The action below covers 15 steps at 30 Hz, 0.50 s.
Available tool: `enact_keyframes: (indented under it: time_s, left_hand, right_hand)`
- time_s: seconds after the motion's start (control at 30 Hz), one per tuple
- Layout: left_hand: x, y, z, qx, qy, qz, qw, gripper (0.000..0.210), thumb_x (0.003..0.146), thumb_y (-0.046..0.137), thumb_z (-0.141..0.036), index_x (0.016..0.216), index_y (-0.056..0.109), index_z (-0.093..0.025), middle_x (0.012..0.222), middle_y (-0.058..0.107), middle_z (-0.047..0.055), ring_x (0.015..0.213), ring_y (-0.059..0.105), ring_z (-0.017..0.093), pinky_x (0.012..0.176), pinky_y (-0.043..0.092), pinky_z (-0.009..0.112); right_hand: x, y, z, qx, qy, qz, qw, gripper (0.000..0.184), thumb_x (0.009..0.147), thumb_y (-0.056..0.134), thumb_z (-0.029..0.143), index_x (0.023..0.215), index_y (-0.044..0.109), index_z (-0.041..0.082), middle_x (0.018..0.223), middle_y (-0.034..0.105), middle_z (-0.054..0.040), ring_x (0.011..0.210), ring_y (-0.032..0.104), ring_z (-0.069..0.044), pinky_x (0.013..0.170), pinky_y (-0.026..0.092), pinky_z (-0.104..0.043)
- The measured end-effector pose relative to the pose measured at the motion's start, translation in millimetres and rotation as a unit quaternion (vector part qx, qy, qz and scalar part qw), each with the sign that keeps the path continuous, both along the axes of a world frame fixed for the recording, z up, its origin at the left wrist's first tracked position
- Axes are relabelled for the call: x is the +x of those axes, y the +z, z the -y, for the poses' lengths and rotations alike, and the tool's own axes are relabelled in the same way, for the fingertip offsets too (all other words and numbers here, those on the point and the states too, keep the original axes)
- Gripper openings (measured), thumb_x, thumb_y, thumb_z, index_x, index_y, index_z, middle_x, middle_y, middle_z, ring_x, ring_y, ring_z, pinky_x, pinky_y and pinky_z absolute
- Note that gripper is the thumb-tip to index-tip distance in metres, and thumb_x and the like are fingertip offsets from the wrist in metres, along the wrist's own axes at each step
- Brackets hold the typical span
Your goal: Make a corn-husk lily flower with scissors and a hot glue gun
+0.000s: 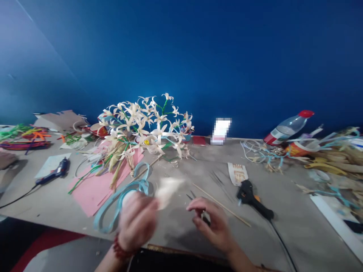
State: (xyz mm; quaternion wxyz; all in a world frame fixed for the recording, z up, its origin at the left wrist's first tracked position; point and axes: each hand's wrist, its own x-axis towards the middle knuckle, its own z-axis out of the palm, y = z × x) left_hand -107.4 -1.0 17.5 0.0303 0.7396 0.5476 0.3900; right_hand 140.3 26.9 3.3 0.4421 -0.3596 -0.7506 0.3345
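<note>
My left hand (138, 218), a red bead bracelet at its wrist, is blurred by motion with its fingers closed. A pale cream husk-like piece (169, 192), also blurred, extends from its fingertips. Behind that hand lies a loose light-blue ribbon (106, 213). My right hand (212, 223) hovers above the table, fingers curved and thumb apart. Scissors show beneath it: the blade tips (191, 196) stick out beyond the fingers, and a dark handle part (206, 218) appears in the gap; the rest is hidden. A thin wooden stick (222, 206) lies beyond this hand.
White artificial flowers (150, 121) on green stems stand at the back, near pink sheets (85, 192). A black glue gun (253, 198) with its cord lies right, a blue glue gun (53, 173) left. A tilted plastic bottle (289, 126) and a tangle of husks (337, 162) occupy the far right.
</note>
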Motion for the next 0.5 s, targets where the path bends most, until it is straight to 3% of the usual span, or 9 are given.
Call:
enact_keyframes:
  time_s: [0.07,0.1,0.23,0.3,0.4,0.5]
  left_hand:
    - [31,-6.3,-12,0.066,-0.130,-0.033,0.989,0.031,0.085,0.055,-0.019,0.114,0.060,-0.028,0.080,0.070,0.002,0.067,0.063,0.018,0.064,0.050,0.034]
    - [44,-9.3,-18,0.088,-0.162,-0.055,0.981,0.036,0.086,0.054,-0.013,0.120,0.059,-0.024,0.082,0.071,0.004,0.068,0.062,0.018,0.064,0.049,0.033]
    - [67,-14.6,-28,0.090,-0.219,-0.029,0.971,0.034,0.086,0.056,-0.010,0.119,0.062,-0.017,0.084,0.068,0.007,0.072,0.060,0.020,0.068,0.047,0.033]
    - [65,-12.2,-28,0.042,-0.244,0.057,0.967,0.031,0.088,0.055,-0.015,0.118,0.063,-0.018,0.092,0.067,0.009,0.080,0.060,0.021,0.073,0.049,0.035]
    - [61,-5.3,-31,-0.076,-0.205,0.212,0.952,0.028,0.091,0.056,-0.022,0.118,0.063,-0.018,0.098,0.064,0.009,0.085,0.059,0.020,0.077,0.049,0.033]
    - [64,-2.4,-39,-0.239,-0.192,0.266,0.914,0.016,0.089,0.064,-0.030,0.095,0.067,-0.016,0.084,0.061,0.004,0.074,0.055,0.016,0.069,0.045,0.027]
  right_hand:
    - [-6,3.4,2,-0.007,-0.010,-0.009,1.000,0.022,0.089,0.061,0.041,0.096,0.065,0.021,0.076,0.068,-0.0008,0.060,0.060,-0.015,0.063,0.049,-0.027]
    - [-8,2.4,4,-0.023,-0.032,-0.011,0.999,0.022,0.089,0.062,0.042,0.093,0.064,0.021,0.071,0.065,0.0001,0.059,0.058,-0.015,0.061,0.047,-0.026]
    - [-7,-13.0,8,-0.120,-0.105,-0.040,0.986,0.031,0.098,0.049,0.036,0.072,0.055,0.020,0.059,0.054,0.0026,0.056,0.052,-0.013,0.057,0.040,-0.024]
    - [-4,-20.4,8,-0.168,-0.102,-0.071,0.978,0.037,0.100,0.045,0.037,0.066,0.049,0.021,0.056,0.050,0.0035,0.055,0.050,-0.013,0.057,0.039,-0.024]
    - [-2,-23.6,7,-0.245,-0.077,-0.128,0.958,0.038,0.099,0.045,0.040,0.066,0.048,0.021,0.054,0.047,0.0046,0.051,0.046,-0.012,0.053,0.037,-0.024]
    - [-4,-18.7,4,-0.275,-0.044,-0.130,0.951,0.037,0.097,0.046,0.042,0.068,0.050,0.021,0.054,0.047,0.0049,0.050,0.045,-0.012,0.051,0.036,-0.024]
